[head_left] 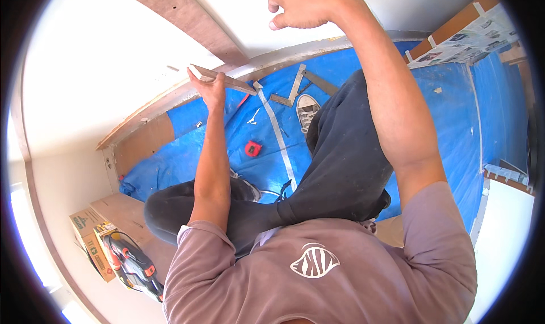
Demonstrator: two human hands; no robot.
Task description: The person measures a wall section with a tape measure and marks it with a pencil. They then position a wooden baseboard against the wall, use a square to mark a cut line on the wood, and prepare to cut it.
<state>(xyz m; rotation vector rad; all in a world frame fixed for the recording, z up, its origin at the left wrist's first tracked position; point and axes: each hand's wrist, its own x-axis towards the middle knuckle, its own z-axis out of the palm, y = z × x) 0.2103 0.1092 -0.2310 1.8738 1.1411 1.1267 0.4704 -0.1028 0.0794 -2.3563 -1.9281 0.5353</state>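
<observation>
My left hand (211, 91) grips a short wooden strip (230, 82) near its left end, close to the baseboard (142, 115) along the foot of the white wall. The strip's other end points right, toward the blue-covered floor. My right hand (304, 7) is raised in front of the wall, to the right of a brown wooden post (187, 17). Its thumb and forefinger are bent with a gap between them, and nothing shows in it; the other fingers are mostly hidden.
Blue sheeting (187, 159) covers the floor. On it lie a red tape measure (253, 148), an L-shaped piece (294, 88) and a flat grey bar (321, 82). An orange and black power tool (133, 264) sits by cardboard boxes (91, 239) at lower left. Newspaper-covered boards (465, 40) stand at right.
</observation>
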